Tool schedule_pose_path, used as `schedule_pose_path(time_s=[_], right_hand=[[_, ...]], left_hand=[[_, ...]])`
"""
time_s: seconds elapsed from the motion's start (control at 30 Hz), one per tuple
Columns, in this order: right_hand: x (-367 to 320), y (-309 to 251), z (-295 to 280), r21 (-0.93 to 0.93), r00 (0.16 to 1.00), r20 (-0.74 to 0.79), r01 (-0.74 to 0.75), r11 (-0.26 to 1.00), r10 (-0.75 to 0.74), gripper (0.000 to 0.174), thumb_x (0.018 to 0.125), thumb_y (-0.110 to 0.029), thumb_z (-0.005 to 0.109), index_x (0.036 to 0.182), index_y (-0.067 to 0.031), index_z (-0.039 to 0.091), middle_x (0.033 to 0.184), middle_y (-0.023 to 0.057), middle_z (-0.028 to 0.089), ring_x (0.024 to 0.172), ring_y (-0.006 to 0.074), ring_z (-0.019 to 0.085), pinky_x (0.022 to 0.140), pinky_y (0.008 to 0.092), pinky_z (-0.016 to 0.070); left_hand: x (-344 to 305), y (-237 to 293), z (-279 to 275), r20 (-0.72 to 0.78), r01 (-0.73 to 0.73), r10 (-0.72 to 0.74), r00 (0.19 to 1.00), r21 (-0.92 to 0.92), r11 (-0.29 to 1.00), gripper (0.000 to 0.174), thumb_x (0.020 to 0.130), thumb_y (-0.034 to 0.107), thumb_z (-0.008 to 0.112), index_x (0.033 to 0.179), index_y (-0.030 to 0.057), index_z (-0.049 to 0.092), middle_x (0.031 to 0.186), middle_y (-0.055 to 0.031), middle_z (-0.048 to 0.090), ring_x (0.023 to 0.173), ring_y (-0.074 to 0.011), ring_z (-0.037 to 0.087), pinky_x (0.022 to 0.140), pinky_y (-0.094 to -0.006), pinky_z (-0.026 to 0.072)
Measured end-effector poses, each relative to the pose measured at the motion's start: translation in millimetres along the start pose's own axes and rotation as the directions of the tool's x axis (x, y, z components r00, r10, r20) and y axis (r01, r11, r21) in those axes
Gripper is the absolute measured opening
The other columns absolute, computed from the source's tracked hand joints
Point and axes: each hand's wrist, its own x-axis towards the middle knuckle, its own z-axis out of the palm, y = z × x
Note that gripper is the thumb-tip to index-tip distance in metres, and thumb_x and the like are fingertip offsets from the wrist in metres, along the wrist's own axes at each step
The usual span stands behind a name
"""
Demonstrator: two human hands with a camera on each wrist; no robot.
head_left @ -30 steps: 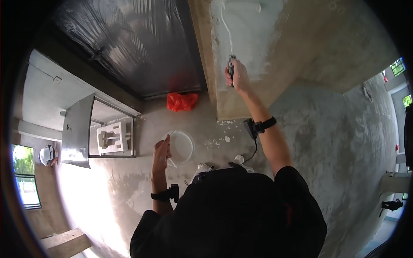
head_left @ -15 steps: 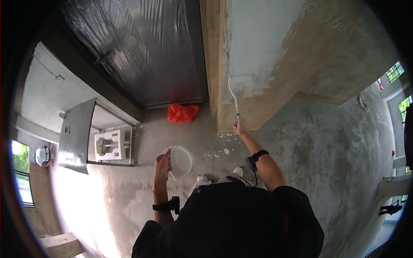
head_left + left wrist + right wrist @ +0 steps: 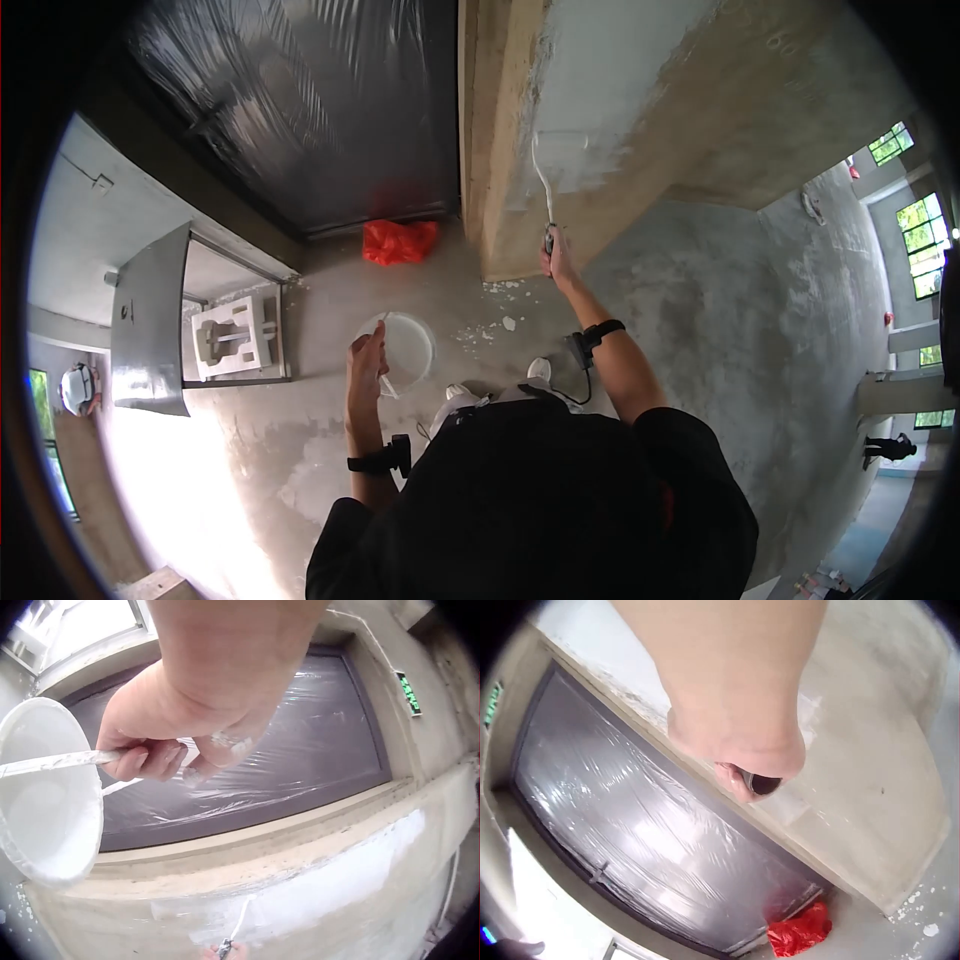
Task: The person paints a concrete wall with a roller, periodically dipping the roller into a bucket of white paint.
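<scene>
My right hand [image 3: 558,258] grips the handle of a paint roller [image 3: 545,185], its white-coated frame reaching up the wall. The roller head [image 3: 565,140] lies at the lower part of a white painted patch [image 3: 625,70] on the bare concrete wall [image 3: 690,130]. In the right wrist view, the dark handle end [image 3: 763,784] shows below my curled fingers. Low on the left, my left hand [image 3: 367,358] holds a white bucket [image 3: 431,350] by its paint-smeared handle [image 3: 60,761]. The bucket is tilted in the left wrist view, white inside, and white smears mark that hand.
A plastic-covered door [image 3: 330,120] adjoins the wall, with a red bag [image 3: 400,242] at its foot. Left stands an open metal cabinet [image 3: 150,320] holding white foam [image 3: 232,336]. White flakes [image 3: 508,323] dot the floor near my shoes [image 3: 540,368]. Another person [image 3: 890,447] is far right.
The roller came down the wall with my right hand, then moved slightly back up. My left hand keeps holding the bucket beside me. The head view has shifted a little.
</scene>
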Motion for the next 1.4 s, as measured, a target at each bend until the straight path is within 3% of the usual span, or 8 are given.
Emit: schedule_pose_path(time_s=[0.2, 0.3, 0.37, 0.57, 0.7, 0.87, 1.2, 1.4], right_hand=[[-3, -84, 16, 0.229, 0.993, 0.034, 0.105, 0.968, -0.115, 0.042, 0.089, -0.045, 0.040, 0.066, -0.0102, 0.043, 0.045, -0.0001, 0.038, 0.032, 0.0105, 0.032, 0.031, 0.0266, 0.0259], [-20, -139, 21, 0.347, 0.960, 0.203, 0.114, 0.931, -0.193, 0.040, 0.089, -0.044, 0.040, 0.072, -0.0090, 0.048, 0.049, 0.0013, 0.042, 0.036, 0.0116, 0.037, 0.036, 0.0278, 0.0322], [-29, -164, 24, 0.421, 0.901, 0.297, 0.176, 0.890, -0.318, 0.039, 0.091, -0.045, 0.043, 0.082, -0.0086, 0.051, 0.061, 0.0037, 0.050, 0.049, 0.0133, 0.047, 0.047, 0.0293, 0.0405], [-46, -183, 32, 0.415, 0.937, 0.173, 0.211, 0.885, -0.305, 0.042, 0.092, -0.050, 0.045, 0.091, -0.0093, 0.053, 0.083, 0.0048, 0.054, 0.073, 0.0130, 0.051, 0.059, 0.0295, 0.0426], [-35, -160, 20, 0.375, 0.964, 0.108, 0.185, 0.908, -0.241, 0.043, 0.090, -0.052, 0.048, 0.090, -0.0098, 0.053, 0.079, 0.0050, 0.055, 0.065, 0.0145, 0.052, 0.057, 0.0319, 0.0429], [-28, -123, 1, 0.392, 0.961, 0.251, 0.009, 0.920, -0.117, 0.043, 0.090, -0.052, 0.048, 0.085, -0.0093, 0.053, 0.065, 0.0012, 0.050, 0.050, 0.0112, 0.044, 0.049, 0.0265, 0.0368], [-37, -19, 18, 0.315, 0.985, 0.079, -0.169, 0.934, 0.152, 0.044, 0.089, -0.055, 0.045, 0.076, -0.0126, 0.047, 0.055, -0.0034, 0.040, 0.043, 0.0095, 0.037, 0.042, 0.0249, 0.0312], [-32, -27, 17, 0.280, 0.996, -0.069, -0.041, 0.959, 0.063, 0.046, 0.089, -0.057, 0.044, 0.074, -0.0133, 0.047, 0.052, -0.0046, 0.038, 0.040, 0.0085, 0.034, 0.038, 0.0244, 0.0277]], left_hand=[[5, 4, -5, 0.053, -0.008, 0.008, 0.999, 0.005, 1.000, 0.038, 0.085, 0.036, 0.065, 0.064, 0.0137, 0.044, 0.051, 0.0091, 0.030, 0.038, -0.0025, 0.024, 0.035, -0.0210, 0.0184], [8, 2, -7, 0.092, -0.016, 0.017, 0.996, -0.011, 1.000, 0.038, 0.085, 0.037, 0.065, 0.064, 0.0144, 0.043, 0.051, 0.0089, 0.030, 0.039, -0.0024, 0.024, 0.035, -0.0211, 0.0185], [9, 3, -8, 0.112, -0.019, 0.021, 0.993, -0.018, 1.000, 0.038, 0.085, 0.037, 0.065, 0.063, 0.0149, 0.043, 0.052, 0.0088, 0.030, 0.039, -0.0025, 0.024, 0.035, -0.0212, 0.0186], [18, 2, -7, 0.168, -0.027, 0.034, 0.985, -0.041, 0.999, 0.040, 0.085, 0.037, 0.065, 0.062, 0.0165, 0.040, 0.052, 0.0086, 0.030, 0.038, -0.0027, 0.024, 0.035, -0.0216, 0.0188], [15, 10, -3, 0.171, -0.017, 0.023, 0.985, -0.035, 0.999, 0.041, 0.086, 0.036, 0.064, 0.061, 0.0168, 0.038, 0.051, 0.0086, 0.030, 0.038, -0.0028, 0.024, 0.035, -0.0218, 0.0190], [23, 8, -4, 0.195, -0.040, 0.046, 0.980, -0.036, 0.999, 0.040, 0.087, 0.036, 0.063, 0.062, 0.0158, 0.040, 0.051, 0.0086, 0.029, 0.038, -0.0029, 0.024, 0.035, -0.0216, 0.0189], [38, -2, -9, 0.177, 0.016, -0.012, 0.984, -0.022, 1.000, 0.038, 0.086, 0.035, 0.064, 0.062, 0.0126, 0.044, 0.049, 0.0075, 0.029, 0.040, -0.0050, 0.023, 0.037, -0.0236, 0.0193], [39, -7, -12, 0.202, -0.015, 0.019, 0.979, -0.020, 1.000, 0.038, 0.086, 0.037, 0.063, 0.063, 0.0130, 0.044, 0.049, 0.0078, 0.029, 0.039, -0.0045, 0.024, 0.036, -0.0229, 0.0195]])
